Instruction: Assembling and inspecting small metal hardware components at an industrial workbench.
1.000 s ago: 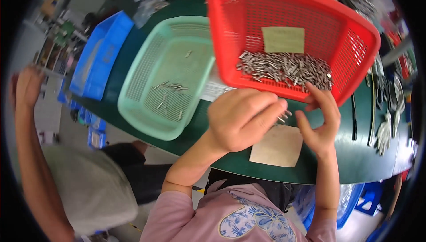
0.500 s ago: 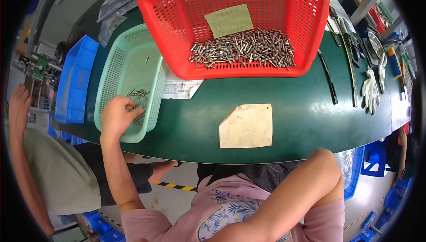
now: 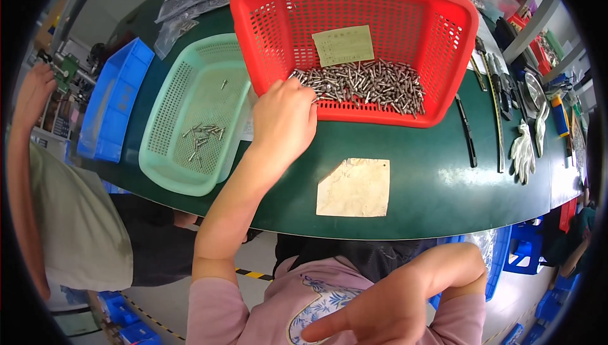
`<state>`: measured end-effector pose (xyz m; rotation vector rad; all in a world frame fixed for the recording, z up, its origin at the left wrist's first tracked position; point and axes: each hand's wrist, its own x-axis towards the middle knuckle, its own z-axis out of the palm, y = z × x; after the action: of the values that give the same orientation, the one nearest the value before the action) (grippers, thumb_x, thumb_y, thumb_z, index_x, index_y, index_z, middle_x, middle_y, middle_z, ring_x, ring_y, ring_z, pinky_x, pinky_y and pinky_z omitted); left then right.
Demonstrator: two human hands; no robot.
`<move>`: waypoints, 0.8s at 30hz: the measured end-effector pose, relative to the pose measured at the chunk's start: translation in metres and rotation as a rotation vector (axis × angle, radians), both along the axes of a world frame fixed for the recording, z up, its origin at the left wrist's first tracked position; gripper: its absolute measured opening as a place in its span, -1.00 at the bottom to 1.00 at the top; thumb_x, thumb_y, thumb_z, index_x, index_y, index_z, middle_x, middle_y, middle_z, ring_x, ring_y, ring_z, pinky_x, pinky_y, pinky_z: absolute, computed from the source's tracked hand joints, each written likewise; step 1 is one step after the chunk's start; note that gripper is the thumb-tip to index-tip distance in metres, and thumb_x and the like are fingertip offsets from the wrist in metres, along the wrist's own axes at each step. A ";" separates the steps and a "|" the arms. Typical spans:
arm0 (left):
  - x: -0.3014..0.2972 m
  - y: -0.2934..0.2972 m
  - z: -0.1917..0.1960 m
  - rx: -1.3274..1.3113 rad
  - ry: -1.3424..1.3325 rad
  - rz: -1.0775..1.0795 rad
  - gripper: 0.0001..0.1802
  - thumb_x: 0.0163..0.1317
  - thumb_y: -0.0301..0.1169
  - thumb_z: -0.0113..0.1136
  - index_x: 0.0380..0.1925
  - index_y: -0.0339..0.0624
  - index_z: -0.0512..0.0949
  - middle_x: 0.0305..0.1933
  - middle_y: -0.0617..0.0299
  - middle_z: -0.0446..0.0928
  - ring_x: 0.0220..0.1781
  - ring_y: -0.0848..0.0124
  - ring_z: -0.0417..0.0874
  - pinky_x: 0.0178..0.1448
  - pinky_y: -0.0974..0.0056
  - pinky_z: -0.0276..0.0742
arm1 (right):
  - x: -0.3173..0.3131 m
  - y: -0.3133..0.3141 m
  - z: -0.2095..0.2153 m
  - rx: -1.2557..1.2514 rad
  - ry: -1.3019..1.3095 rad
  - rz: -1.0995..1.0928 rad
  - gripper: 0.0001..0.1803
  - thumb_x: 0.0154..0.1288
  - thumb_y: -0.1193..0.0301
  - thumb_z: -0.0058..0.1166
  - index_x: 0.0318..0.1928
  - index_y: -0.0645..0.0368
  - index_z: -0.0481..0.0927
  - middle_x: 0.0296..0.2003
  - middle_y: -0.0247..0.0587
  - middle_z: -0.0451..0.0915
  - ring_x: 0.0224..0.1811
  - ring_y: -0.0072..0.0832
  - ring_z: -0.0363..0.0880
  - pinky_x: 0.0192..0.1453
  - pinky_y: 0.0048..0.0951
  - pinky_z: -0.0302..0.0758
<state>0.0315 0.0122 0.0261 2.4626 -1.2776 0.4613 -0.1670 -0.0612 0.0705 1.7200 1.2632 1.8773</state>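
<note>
My left hand [image 3: 283,114] reaches over the near left rim of the red perforated basket [image 3: 405,117], its curled fingertips among a heap of small metal pin-like parts [image 3: 373,85]. What those fingertips hold, if anything, is hidden. Left of it stands a light green perforated basket [image 3: 161,123], where several of the same metal parts [image 3: 206,135] lie loosely and one lies apart farther back. My right hand [image 3: 386,310] is raised close in front of my chest, thumb stretched out and nothing visible in it; its other fingers run toward the lower edge.
A pale card [image 3: 353,188] with a cut corner lies on the green table [image 3: 278,206]. A yellowish paper slip [image 3: 344,45] leans inside the red basket. Left is a blue bin [image 3: 117,101] and another person [image 3: 76,218]. A black tool [image 3: 466,131] and white gloves [image 3: 523,152] lie right.
My left hand has moved from the green basket rightward to the red one, uncovering parts in the green basket. My right hand has come up into view near my chest.
</note>
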 end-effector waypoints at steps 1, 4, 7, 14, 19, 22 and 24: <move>0.010 -0.005 -0.007 0.040 0.028 0.057 -0.90 -0.03 -0.45 0.24 -0.48 -0.20 0.59 -0.36 0.13 0.51 -0.22 0.14 0.54 -0.16 0.13 0.51 | 0.004 -0.002 -0.005 0.051 -0.099 -0.109 -0.46 0.19 0.40 0.08 0.23 0.04 0.39 0.11 -0.21 0.48 0.10 -0.24 0.46 0.20 -0.35 0.40; 0.030 -0.030 -0.022 -0.006 0.032 0.069 -0.90 -0.04 -0.45 0.24 -0.48 -0.20 0.59 -0.35 0.11 0.52 -0.20 0.13 0.55 -0.15 0.10 0.52 | 0.022 -0.025 -0.019 0.232 -0.017 0.146 -0.93 0.02 0.44 0.14 -0.45 0.14 0.62 -0.48 -0.38 0.56 -0.37 -0.58 0.54 -0.29 -0.54 0.47; 0.041 -0.047 -0.026 -0.083 0.048 0.041 -0.89 -0.02 -0.43 0.21 -0.56 -0.25 0.57 -0.39 0.05 0.52 -0.24 0.11 0.56 -0.18 0.06 0.54 | 0.037 -0.054 -0.022 0.314 0.579 -0.107 -0.86 0.02 0.43 0.12 -0.35 0.13 0.64 -0.32 -0.34 0.62 -0.31 -0.49 0.57 -0.24 -0.50 0.48; 0.048 -0.061 -0.036 0.047 0.187 0.205 -0.62 -0.02 -0.07 0.29 -0.53 -0.20 0.62 -0.45 -0.04 0.57 -0.34 0.01 0.61 -0.26 -0.04 0.52 | 0.051 -0.073 -0.068 0.543 0.767 -0.191 -0.75 -0.23 0.51 0.08 -0.39 0.14 0.63 -0.35 -0.26 0.61 -0.42 -0.42 0.58 -0.36 -0.45 0.47; 0.038 -0.071 -0.028 0.141 0.154 0.120 -0.47 -0.20 0.03 0.42 -0.49 -0.27 0.61 -0.37 0.01 0.59 -0.17 0.10 0.60 -0.14 0.08 0.53 | 0.041 -0.075 -0.072 0.701 0.791 -0.180 -0.75 -0.31 0.58 0.06 -0.46 0.12 0.62 -0.42 -0.30 0.58 -0.49 -0.39 0.54 -0.45 -0.44 0.42; 0.046 -0.073 -0.026 0.192 0.163 0.183 -0.51 -0.19 -0.04 0.44 -0.48 -0.28 0.62 -0.35 0.02 0.60 -0.20 0.13 0.61 -0.15 0.11 0.53 | 0.046 -0.073 -0.074 0.715 0.795 -0.148 -0.75 -0.32 0.60 0.07 -0.48 0.12 0.61 -0.44 -0.30 0.57 -0.50 -0.38 0.53 -0.47 -0.44 0.41; 0.047 -0.074 -0.023 0.216 0.188 0.221 -0.57 -0.18 -0.11 0.44 -0.50 -0.28 0.63 -0.37 0.04 0.61 -0.21 0.15 0.62 -0.17 0.13 0.53 | 0.048 -0.074 -0.077 0.728 0.806 -0.143 -0.75 -0.33 0.61 0.07 -0.48 0.12 0.61 -0.44 -0.30 0.57 -0.51 -0.38 0.53 -0.47 -0.44 0.41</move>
<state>0.0787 -0.0616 0.0028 2.7661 -1.0325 0.1428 -0.1188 -0.1354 -0.0062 3.0567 0.6012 1.7059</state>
